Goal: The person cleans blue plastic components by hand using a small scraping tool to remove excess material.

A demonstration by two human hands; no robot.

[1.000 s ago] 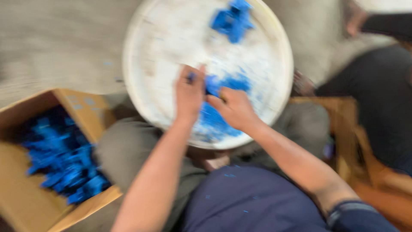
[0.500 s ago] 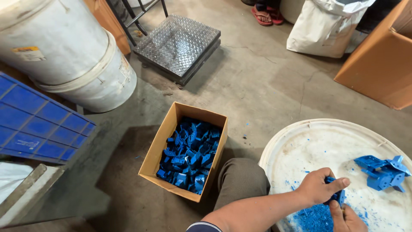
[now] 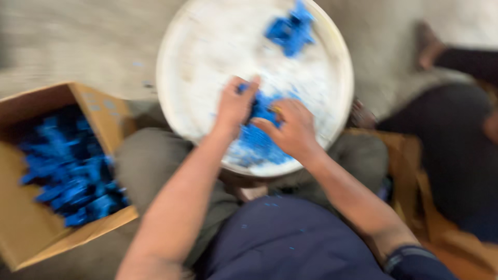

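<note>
Left hand (image 3: 234, 106) and right hand (image 3: 291, 127) are meeting at the near edge of a round white tray (image 3: 207, 46), fingers curling around blue pieces (image 3: 257, 140); blur is hiding the exact grip. Leftward, a box (image 3: 31, 228) is holding more blue parts on grey floor (image 3: 78, 46). Another person's leg (image 3: 456, 140) is showing at right.

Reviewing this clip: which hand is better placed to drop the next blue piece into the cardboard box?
Probably the left. The left hand works at the blue pieces on the white round tray, and the cardboard box lies on its side. The right hand would have to cross over.
</note>
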